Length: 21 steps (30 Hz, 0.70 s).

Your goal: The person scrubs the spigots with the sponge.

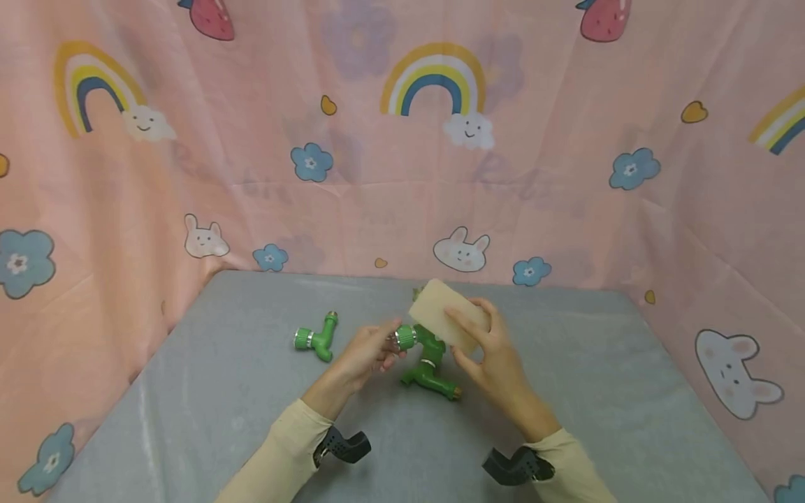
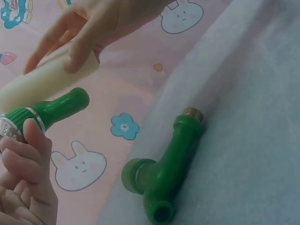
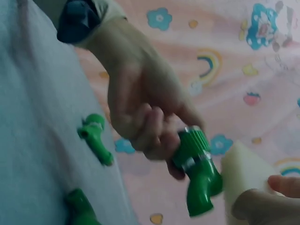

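Observation:
My left hand grips a green faucet by its ribbed, silver-banded knob end, holding it above the table. In my right hand is a cream sponge, a thick rectangular block pinched between thumb and fingers. The sponge's face lies right at the faucet's body, hiding part of it in the head view. Below the hands, a second green faucet with a brass threaded end lies on the table. Another similar faucet lies left of my left hand.
A grey cloth covers the table. Behind and at both sides hangs a pink curtain printed with rainbows, rabbits and flowers. Each wrist wears a black camera mount, such as the left mount.

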{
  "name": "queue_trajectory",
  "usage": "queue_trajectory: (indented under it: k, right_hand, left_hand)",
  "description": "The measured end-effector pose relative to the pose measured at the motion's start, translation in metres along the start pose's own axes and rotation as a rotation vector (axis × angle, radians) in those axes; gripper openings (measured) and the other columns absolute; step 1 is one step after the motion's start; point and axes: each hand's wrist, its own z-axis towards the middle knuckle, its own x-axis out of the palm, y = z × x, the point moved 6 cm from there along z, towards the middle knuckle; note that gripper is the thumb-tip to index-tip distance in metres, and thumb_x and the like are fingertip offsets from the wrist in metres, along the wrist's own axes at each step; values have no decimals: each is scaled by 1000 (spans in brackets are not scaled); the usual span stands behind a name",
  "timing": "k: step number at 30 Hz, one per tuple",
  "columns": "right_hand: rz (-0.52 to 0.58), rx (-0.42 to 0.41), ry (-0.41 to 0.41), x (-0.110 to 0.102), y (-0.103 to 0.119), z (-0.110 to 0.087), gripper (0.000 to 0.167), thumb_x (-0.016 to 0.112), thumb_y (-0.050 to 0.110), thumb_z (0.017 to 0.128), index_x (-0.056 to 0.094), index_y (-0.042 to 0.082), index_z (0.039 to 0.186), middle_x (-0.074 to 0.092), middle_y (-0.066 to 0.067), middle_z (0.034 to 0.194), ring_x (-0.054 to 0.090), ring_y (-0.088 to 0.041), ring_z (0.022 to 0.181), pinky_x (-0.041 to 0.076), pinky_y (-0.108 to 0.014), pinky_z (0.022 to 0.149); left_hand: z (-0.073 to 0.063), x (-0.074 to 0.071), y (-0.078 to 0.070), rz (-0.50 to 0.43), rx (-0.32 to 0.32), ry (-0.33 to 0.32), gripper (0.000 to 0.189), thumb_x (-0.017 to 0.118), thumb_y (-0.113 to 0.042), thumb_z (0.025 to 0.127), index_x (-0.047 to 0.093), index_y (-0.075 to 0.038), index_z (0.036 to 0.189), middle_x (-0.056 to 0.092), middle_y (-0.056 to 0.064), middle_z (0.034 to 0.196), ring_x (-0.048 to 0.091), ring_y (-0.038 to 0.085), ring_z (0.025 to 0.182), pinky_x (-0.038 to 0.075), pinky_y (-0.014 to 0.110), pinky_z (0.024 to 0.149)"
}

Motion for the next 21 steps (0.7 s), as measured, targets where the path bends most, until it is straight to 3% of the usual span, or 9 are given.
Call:
queue_trajectory:
  k: [3, 7, 9, 12, 14, 17, 21]
  right_hand:
    - [-34, 122, -53, -9, -17, 0, 61, 79, -3, 78, 64, 12, 135, 45, -28, 140, 56, -44, 112, 57, -51, 74]
    - [15, 225, -116, -21, -27, 1, 58, 77, 1, 82, 63, 11, 137, 44, -28, 141, 53, -40, 112, 51, -42, 71]
    - [74, 208, -116, -21, -20, 2, 59, 78, 3, 82, 61, 11, 139, 44, -28, 141, 52, -39, 113, 50, -37, 73]
    - [148, 130, -55, -12, 1, 3, 61, 78, 7, 82, 60, 12, 140, 43, -28, 141, 54, -40, 113, 52, -36, 75]
    - [174, 87, 4, -3, 15, 2, 62, 78, 7, 83, 59, 13, 142, 42, -28, 142, 55, -41, 114, 56, -38, 75]
    - [146, 77, 39, 5, 23, 0, 64, 80, 4, 82, 59, 15, 141, 42, -27, 142, 56, -42, 113, 58, -42, 72]
    - [56, 144, 8, 2, 7, 0, 64, 81, 1, 79, 63, 15, 138, 44, -27, 140, 57, -44, 112, 57, -49, 75]
  left_hand:
    - [1, 3, 1, -4, -10, 33, 42, 42, -38, 108, 67, -7, 92, 67, -4, 71, 49, 4, 51, 42, 15, 50]
    - [1, 8, 1, -68, 14, 124, 42, 42, -32, 109, 62, 3, 118, 73, -3, 85, 62, 4, 66, 54, 17, 62]
    - [0, 10, -2, -127, 42, 172, 46, 43, -31, 110, 51, 7, 134, 75, -2, 94, 68, 6, 77, 58, 19, 72]
    - [-2, 11, -7, -215, 87, 219, 55, 44, -30, 110, 35, 7, 149, 74, -3, 105, 72, 7, 92, 60, 21, 84]
    - [-3, 11, -10, -255, 110, 231, 57, 45, -31, 109, 32, 5, 151, 73, -5, 110, 72, 8, 98, 59, 21, 88]
    - [-6, 11, -15, -314, 132, 233, 45, 45, -30, 109, 39, -3, 145, 70, -6, 114, 72, 9, 103, 59, 21, 89]
    - [-8, 10, -21, -412, 163, 234, 28, 41, -27, 110, 42, -12, 133, 73, -3, 113, 73, 10, 104, 59, 20, 87]
